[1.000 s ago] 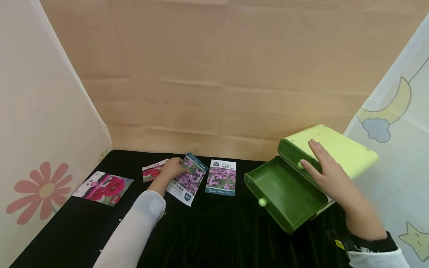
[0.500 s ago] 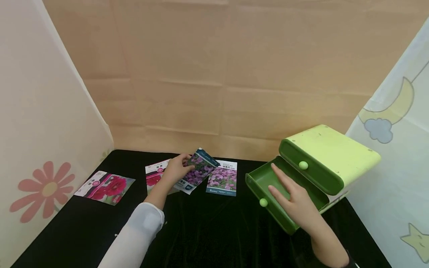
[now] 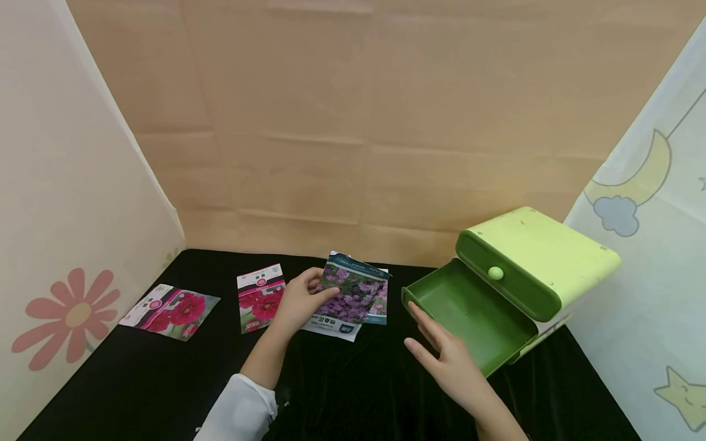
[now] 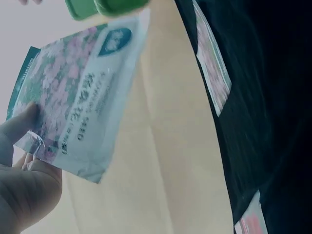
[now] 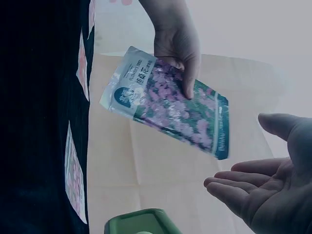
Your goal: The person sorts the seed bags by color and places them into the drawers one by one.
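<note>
My left hand [image 3: 300, 300] pinches a flower seed packet [image 3: 355, 288] printed with purple flowers, thumb on its front; the left wrist view shows this packet [image 4: 73, 92] lifted off the table. In the head view it overlaps another purple-flower packet [image 3: 379, 309] lying behind it. My right hand [image 3: 449, 364], fingers extended and holding nothing, is by the front corner of the pulled-out green drawer [image 3: 469, 312]. From the right wrist, the palm of my right hand [image 5: 268, 183] appears turned up, apart from the held packet [image 5: 175, 107].
Two packets with red flowers lie on the black cloth: one packet [image 3: 261, 300] left of my left hand, another packet [image 3: 171, 310] farther left. At right stands a lime-green two-drawer box [image 3: 546, 251], its upper drawer [image 3: 515, 285] closed. A brown paper backdrop [image 3: 331, 135] rises behind.
My left hand has raised the purple-flower packet and carried it right, uncovering the red-flower packet. My right hand has moved from the upper drawer to the lower drawer's front corner.
</note>
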A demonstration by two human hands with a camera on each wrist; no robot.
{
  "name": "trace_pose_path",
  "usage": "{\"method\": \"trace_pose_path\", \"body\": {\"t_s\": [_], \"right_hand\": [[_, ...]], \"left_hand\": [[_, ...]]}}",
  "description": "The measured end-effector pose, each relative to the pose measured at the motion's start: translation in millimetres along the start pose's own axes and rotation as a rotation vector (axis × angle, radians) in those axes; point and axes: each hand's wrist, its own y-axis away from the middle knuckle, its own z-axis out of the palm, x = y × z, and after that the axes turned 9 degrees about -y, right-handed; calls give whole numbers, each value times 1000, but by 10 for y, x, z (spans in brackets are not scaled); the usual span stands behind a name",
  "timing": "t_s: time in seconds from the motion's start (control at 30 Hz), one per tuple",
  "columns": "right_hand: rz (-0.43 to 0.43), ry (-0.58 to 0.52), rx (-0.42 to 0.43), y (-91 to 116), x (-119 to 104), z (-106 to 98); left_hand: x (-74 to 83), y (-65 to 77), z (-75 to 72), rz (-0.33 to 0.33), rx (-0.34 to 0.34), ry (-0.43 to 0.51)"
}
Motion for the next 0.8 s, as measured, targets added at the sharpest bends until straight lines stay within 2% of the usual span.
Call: {"method": "trace_pose_path", "body": {"t_s": [0.17,0.37,0.53,0.8], "right_hand": [[55,-65,12,17,22,46],[105,-104,-16,-3,33,101],[163,-110,24,4,27,135],[156,-111,64,-5,54,176]], "left_hand": [[55,157,88,-3,-84,76],[74,312,142,-16,-142,159],[98,377,196,15,-177,204],[120,450,272,30,-232,258]]}}
